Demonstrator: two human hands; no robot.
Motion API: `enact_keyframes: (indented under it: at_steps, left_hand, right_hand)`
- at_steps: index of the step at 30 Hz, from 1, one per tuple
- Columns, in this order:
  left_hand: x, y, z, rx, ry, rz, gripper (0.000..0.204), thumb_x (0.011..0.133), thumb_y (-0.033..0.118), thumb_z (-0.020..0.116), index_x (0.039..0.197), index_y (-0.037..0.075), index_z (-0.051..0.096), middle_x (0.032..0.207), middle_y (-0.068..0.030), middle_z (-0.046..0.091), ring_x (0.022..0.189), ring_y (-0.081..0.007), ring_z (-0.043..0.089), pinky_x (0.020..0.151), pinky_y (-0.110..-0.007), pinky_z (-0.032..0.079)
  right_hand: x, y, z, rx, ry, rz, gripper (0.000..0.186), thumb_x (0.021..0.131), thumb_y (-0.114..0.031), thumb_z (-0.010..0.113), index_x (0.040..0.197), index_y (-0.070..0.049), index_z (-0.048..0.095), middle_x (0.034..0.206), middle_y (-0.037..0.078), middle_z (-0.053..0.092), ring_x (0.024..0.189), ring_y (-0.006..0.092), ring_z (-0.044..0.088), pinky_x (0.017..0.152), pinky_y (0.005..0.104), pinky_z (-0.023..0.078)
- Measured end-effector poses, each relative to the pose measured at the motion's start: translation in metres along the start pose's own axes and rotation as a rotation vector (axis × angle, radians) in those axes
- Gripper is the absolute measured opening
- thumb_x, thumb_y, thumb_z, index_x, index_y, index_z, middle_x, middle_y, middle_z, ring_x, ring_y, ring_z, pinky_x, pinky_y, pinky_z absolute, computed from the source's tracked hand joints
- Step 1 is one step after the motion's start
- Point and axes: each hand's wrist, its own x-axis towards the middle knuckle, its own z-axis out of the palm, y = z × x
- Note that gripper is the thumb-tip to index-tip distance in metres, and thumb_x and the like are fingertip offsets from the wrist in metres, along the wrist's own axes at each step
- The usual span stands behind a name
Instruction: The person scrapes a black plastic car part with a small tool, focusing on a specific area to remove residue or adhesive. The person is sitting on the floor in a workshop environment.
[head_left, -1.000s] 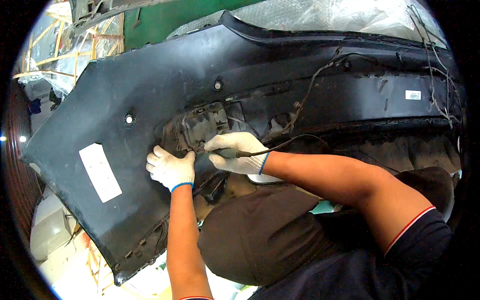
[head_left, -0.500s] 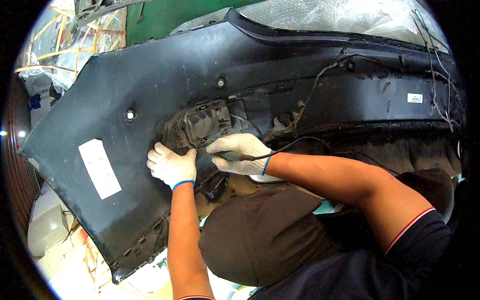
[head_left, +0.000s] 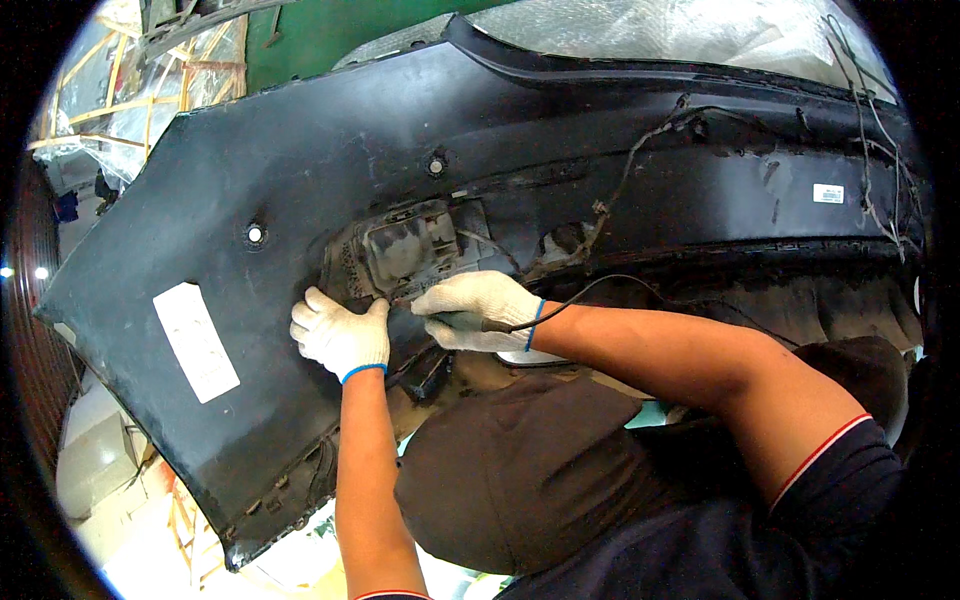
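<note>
Head view: rectangular dark module (head_left: 400,252) sits on the inner face of a large black panel (head_left: 300,175), dirt around it. Using the module as reference.

Left hand (head_left: 343,335), white knit glove with blue cuff, is just below-left of it. Grip not closed on anything: fingers spread on the panel, thumb out toward the module's lower edge.

Right hand (head_left: 482,303), same glove type, is just below-right. Grip closed on the handle of a corded tool (head_left: 462,322), pointed left toward the other thumb. Tip too small to read; can't confirm contact. Black cord (head_left: 625,277) leaves the tool and runs right of the module.

White paper sheet (head_left: 197,343) on the panel, below-left of the module. One round white-centred fitting (head_left: 255,233) to its left, another fitting (head_left: 436,166) above it. Wiring harness (head_left: 628,165) to its right; small white label (head_left: 828,193) well apart, farther right. Dark cap (head_left: 510,475) below, between the forearms. Clear plastic wrap (head_left: 690,35) beyond the panel's top edge, above-right.
</note>
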Motion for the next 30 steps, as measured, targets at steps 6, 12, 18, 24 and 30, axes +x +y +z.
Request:
enact_keyframes:
  at_steps: [6,12,18,24,30]
  left_hand:
    - [0.001,-0.001,-0.003,0.000,-0.039,0.001,0.107,0.065,0.050,0.096,0.147,0.003,0.048,0.140,-0.0213,0.051,0.131,-0.0433,0.051,0.105,-0.058,0.050]
    - [0.002,-0.004,-0.004,-0.006,-0.044,0.006,0.104,0.066,0.049,0.095,0.147,0.003,0.049,0.141,-0.0218,0.052,0.133,-0.0438,0.050,0.106,-0.058,0.050]
    - [0.000,-0.002,-0.005,-0.029,-0.041,0.020,0.102,0.068,0.048,0.094,0.147,0.003,0.049,0.141,-0.0222,0.052,0.133,-0.0443,0.050,0.106,-0.059,0.049]
    - [0.000,-0.004,-0.004,-0.029,-0.033,0.013,0.102,0.067,0.047,0.095,0.146,0.003,0.049,0.139,-0.0223,0.052,0.132,-0.0441,0.051,0.105,-0.059,0.050]
    - [0.002,-0.003,-0.004,-0.028,-0.027,0.012,0.103,0.067,0.049,0.095,0.146,0.003,0.049,0.139,-0.0223,0.053,0.131,-0.0439,0.051,0.104,-0.059,0.050]
  right_hand:
    - [0.004,-0.024,-0.013,0.055,-0.088,0.216,0.029,0.089,-0.011,0.082,0.116,-0.010,0.073,0.099,0.008,0.076,0.087,0.0252,0.075,0.078,0.0356,0.060]
    - [0.007,-0.038,-0.022,-0.343,-0.070,-0.136,0.027,0.091,-0.015,0.081,0.116,-0.012,0.074,0.102,0.012,0.077,0.093,0.0300,0.077,0.082,0.0389,0.061]
    - [0.011,-0.044,-0.019,-0.192,0.047,0.083,0.021,0.093,-0.019,0.079,0.113,-0.011,0.075,0.105,0.013,0.080,0.097,0.0315,0.079,0.087,0.0387,0.063]
    - [0.013,-0.053,-0.019,-0.212,0.014,0.015,0.022,0.093,-0.017,0.078,0.114,-0.011,0.076,0.108,0.014,0.079,0.101,0.0326,0.078,0.090,0.0388,0.062]
    - [0.010,-0.041,-0.010,-0.073,0.003,0.051,0.021,0.094,-0.009,0.076,0.115,-0.010,0.077,0.104,0.011,0.077,0.092,0.0256,0.076,0.085,0.0344,0.061]
